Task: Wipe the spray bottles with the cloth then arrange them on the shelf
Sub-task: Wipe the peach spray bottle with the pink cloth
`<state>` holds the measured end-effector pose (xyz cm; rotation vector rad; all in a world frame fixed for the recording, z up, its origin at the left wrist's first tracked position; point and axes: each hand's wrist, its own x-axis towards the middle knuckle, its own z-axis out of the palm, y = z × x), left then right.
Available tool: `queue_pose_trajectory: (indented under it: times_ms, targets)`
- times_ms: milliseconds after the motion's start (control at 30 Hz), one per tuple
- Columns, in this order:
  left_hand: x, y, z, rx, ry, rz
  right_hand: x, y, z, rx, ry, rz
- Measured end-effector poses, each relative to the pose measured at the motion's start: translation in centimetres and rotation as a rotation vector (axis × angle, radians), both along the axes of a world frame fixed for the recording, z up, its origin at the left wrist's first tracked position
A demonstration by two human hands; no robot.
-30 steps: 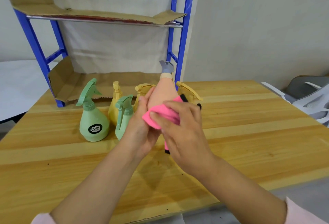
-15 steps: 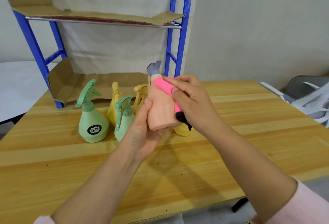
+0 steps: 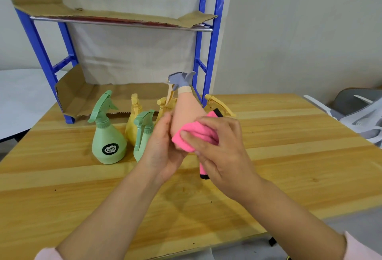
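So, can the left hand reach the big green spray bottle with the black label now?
Probably not yet. The left hand grips the peach bottle, so it is busy. The big green bottle stands near, open from the front, though a smaller green bottle stands close beside it.

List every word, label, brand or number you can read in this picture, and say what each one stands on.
"Q…": round black label on the large green spray bottle. The white first letter looks like a Q, and the rest is too blurred to read.
No readable text shows on the peach spray bottle, the pink cloth, the small green bottle or the cardboard on the shelf.
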<state>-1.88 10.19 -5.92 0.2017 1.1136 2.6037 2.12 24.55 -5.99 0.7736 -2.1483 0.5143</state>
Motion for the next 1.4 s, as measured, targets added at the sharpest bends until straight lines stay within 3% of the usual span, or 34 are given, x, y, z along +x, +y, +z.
queue_pose_trajectory:
  times_ms: [167, 400, 567, 933, 1200, 1300, 1400]
  targets:
    - [-0.2, -0.9, -1.4, 0.141, 0.173, -0.186, -0.4, 0.5, -0.2, -0.161, -0.034, -0.003]
    - [0.5, -0.7, -1.7, -0.099, 0.285, -0.131, -1.4, 0.2, 2.1, -0.36, -0.267, -0.039]
    - [0.8, -0.3, -1.2, 0.03, 0.236, -0.155, -1.7, -0.5, 3.2, -0.315, -0.318, -0.078]
    - [0.4, -0.3, -0.1, 0.118, 0.049, -0.122, 0.2, 0.0, 0.1, -0.123, -0.022, -0.014]
    - [0.6, 0.2, 0.1, 0.001, 0.094, -0.12, -2.0, 0.4, 2.9, -0.516, -0.397, 0.001]
    - [0.8, 0.5, 0.3, 0.001, 0.07, -0.132, -2.5, 0.3, 3.7, -0.504, -0.447, -0.029]
    - [0.6, 0.6, 0.5, -0.029, 0.052, -0.127, -1.9, 0.3, 3.5, -0.389, -0.377, -0.045]
